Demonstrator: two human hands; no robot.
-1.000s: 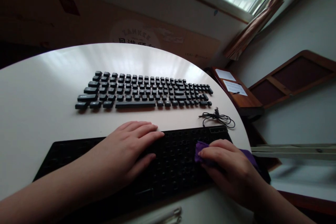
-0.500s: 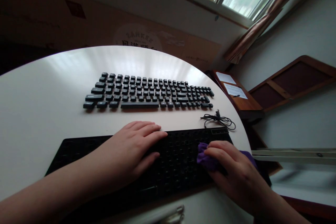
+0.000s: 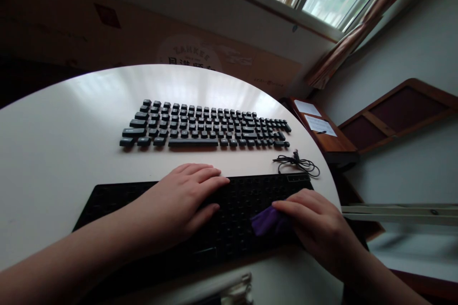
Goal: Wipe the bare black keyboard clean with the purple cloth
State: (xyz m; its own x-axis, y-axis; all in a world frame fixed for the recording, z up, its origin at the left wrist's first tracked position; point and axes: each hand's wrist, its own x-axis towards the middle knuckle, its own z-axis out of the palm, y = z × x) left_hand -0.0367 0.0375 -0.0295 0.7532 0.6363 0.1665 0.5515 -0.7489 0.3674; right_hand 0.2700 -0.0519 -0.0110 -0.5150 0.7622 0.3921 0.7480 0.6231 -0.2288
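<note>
A right hand point(image 3: 322, 228) pinches a purple cloth point(image 3: 268, 221) on the black keyboard point(image 3: 234, 217) beneath its grip; to its left, the left hand point(image 3: 188, 195) rests unclenched across the black keyboard, loose keycaps point(image 3: 193, 143) rowed beyond both.

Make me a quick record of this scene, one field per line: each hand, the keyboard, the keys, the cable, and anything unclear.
Left hand: open, laid over the keyboard
Right hand: gripping a purple cloth at the keyboard's right part
Keyboard: black, on a white table, keys off
Keys: black, in rows on the table beyond the keyboard
Cable: black, bundled, beyond the keyboard's right end
Unclear: the pale item at the bottom edge, partly cut off
</note>
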